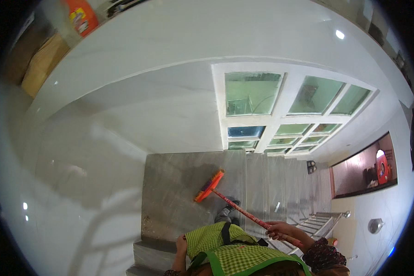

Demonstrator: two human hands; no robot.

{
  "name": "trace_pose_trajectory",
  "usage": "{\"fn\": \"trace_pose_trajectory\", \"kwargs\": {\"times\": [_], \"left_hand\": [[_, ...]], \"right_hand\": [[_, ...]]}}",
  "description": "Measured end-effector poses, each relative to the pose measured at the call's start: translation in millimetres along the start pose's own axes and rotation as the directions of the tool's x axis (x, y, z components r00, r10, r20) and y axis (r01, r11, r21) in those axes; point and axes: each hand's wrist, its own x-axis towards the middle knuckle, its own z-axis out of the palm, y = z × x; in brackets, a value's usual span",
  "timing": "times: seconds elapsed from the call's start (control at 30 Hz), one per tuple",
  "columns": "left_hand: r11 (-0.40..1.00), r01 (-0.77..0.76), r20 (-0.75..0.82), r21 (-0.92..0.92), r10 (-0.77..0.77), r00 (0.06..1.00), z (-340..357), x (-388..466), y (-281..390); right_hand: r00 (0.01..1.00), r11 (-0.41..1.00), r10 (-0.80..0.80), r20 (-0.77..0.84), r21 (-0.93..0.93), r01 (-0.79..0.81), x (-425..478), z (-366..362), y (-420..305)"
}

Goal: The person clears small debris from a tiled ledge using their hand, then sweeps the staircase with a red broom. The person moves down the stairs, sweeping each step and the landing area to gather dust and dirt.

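My right hand point(279, 232) is wrapped round the red patterned handle point(241, 210) of a push broom. The broom's orange head point(208, 186) has orange and dark bristles and rests on the grey stair landing point(172, 179). Down at my left side, my left hand point(181, 245) touches the edge of a green checked apron point(207, 238). Its fingers are partly hidden there, so its grip is unclear. One of my dark shoes point(233, 204) shows beside the broom handle. Some small debris point(147, 222) lies by the landing's left edge.
Stairs point(276, 183) drop to the right, with a white scrap point(277, 207) on one step and shoes point(311, 167) farther down. Other steps point(155, 250) are at lower left. A metal railing point(322, 220) stands right, near a doorway point(364, 165). A white-framed window point(279, 114) fills the far wall.
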Motion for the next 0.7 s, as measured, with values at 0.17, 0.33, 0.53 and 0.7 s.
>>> {"fn": "trace_pose_trajectory", "kwargs": {"times": [0.17,0.33,0.53,0.7], "left_hand": [[0.949,-0.199,-0.152,0.243,0.240,0.959,-14.7,-25.1,21.9],[0.752,-0.576,0.009,0.321,0.606,0.795,42.1,-14.2,55.0],[0.700,-0.698,0.182,0.155,0.674,0.716,68.4,-43.6,93.7],[0.591,-0.790,-0.197,0.162,0.804,0.561,19.8,-43.6,83.2]], "right_hand": [[1.000,0.993,0.023,-0.020,-0.114,-0.025,8.9,49.9,-10.5],[0.997,0.973,0.074,-0.034,-0.218,-0.080,11.4,100.4,-31.3],[0.982,0.750,0.089,-0.170,-0.637,-0.178,7.6,178.9,-36.4],[0.967,0.715,0.212,-0.140,-0.653,-0.251,32.9,257.9,-38.2]]}}
